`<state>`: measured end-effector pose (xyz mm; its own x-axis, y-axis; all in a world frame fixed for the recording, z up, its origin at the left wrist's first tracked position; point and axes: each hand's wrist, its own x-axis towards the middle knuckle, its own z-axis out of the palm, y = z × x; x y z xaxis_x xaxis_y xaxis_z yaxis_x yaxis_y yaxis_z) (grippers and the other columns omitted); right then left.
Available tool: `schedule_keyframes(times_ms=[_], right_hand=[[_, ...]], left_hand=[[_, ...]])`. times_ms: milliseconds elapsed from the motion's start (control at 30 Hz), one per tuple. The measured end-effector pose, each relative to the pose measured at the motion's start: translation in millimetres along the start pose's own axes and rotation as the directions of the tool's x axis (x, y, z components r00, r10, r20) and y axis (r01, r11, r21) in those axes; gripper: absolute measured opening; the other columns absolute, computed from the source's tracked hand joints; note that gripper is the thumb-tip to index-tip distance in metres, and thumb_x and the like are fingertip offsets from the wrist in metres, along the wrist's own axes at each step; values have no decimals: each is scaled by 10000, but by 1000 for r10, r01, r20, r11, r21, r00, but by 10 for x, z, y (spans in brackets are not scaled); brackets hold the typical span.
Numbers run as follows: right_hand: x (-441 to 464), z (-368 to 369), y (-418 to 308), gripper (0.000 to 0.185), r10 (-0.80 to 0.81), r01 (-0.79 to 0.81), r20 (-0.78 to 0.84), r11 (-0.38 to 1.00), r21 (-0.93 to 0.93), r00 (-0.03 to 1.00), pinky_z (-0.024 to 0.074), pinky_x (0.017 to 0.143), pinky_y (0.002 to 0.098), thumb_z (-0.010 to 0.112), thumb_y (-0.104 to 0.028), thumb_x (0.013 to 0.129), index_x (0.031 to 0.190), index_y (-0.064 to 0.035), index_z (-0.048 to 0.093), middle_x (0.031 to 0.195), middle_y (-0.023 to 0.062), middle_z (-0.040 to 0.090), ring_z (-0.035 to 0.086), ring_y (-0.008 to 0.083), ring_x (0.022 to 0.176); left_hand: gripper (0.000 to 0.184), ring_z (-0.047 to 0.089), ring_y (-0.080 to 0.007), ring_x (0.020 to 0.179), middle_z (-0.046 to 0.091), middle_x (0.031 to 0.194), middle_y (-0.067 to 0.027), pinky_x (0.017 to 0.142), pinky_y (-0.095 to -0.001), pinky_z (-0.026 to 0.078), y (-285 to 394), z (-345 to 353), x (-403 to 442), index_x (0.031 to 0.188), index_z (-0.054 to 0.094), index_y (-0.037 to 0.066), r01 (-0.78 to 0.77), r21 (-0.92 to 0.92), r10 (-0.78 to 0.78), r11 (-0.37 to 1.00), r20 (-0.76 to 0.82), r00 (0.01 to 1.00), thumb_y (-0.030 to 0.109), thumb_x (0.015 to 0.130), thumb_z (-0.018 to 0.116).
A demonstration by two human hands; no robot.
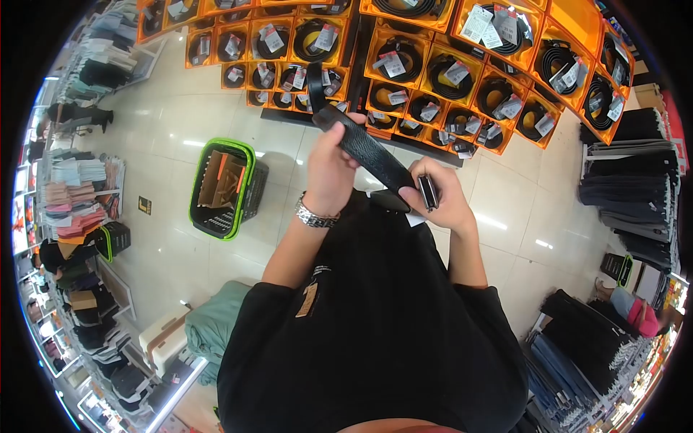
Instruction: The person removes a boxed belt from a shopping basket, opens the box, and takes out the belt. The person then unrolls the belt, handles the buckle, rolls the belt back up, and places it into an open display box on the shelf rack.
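Observation:
A black leather belt (374, 156) stretches between my two hands in front of my black shirt. My left hand (332, 167), with a metal watch at the wrist, pinches the strap between thumb and fingers, and a loose length of it curls up beyond. My right hand (442, 193) is closed around the other end, where the dark metal buckle (429, 193) sticks out. A white tag (415, 219) hangs just below that hand.
Ahead stands a rack of orange boxes (451, 76) with coiled, tagged belts. A green-rimmed black basket (246, 189) holding cardboard is on the floor at left. Clothes racks line both sides; green cloth (216, 325) lies at lower left. A person in pink (642, 315) is far right.

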<state>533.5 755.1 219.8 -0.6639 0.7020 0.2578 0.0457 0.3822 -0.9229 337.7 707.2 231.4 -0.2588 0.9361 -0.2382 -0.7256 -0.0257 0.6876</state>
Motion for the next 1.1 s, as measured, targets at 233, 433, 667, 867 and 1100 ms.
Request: schedule_keyframes(times_ms=[233,433,667,867,1100], right_hand=[[-106,-73,48,278,84,-86,-32,995,-41,996,329,483,275,761,-93,725,831,-75,505,586,33,440,393,124,511],[16,19,6,285,76,-76,-106,997,-3,992,333,487,255,768,-86,723,837,-70,506,598,11,460,400,89,527],[51,75,-39,280,7,-2,-123,999,37,992,323,476,235,752,-55,729,843,-67,497,612,-5,468,400,61,517],[19,127,-198,252,72,-67,-100,996,59,992,357,587,227,703,1,742,796,-52,463,748,22,490,429,94,647],[37,272,-260,272,-123,107,-248,991,-77,961,366,508,246,736,-8,702,802,-51,487,716,47,525,447,126,548]], left_hand=[[294,391,-56,598,468,683,43,554,-221,327,40,49,-10,1077,582,12,-61,46,58,997,61,996,251,940,479],[331,512,-39,738,602,861,15,638,-201,406,-133,128,-124,1165,573,3,-135,395,39,909,242,970,238,943,506],[300,533,-52,729,637,881,-11,624,-211,388,42,93,-101,1111,590,-11,-121,215,65,969,249,966,134,855,530],[345,552,-103,890,608,1034,-61,804,-258,418,-12,96,-156,1133,562,-12,-175,145,134,974,253,958,32,796,506],[241,573,-224,837,582,898,-136,780,-359,453,-98,206,-247,1028,487,-10,-204,228,202,952,35,979,121,827,461]])
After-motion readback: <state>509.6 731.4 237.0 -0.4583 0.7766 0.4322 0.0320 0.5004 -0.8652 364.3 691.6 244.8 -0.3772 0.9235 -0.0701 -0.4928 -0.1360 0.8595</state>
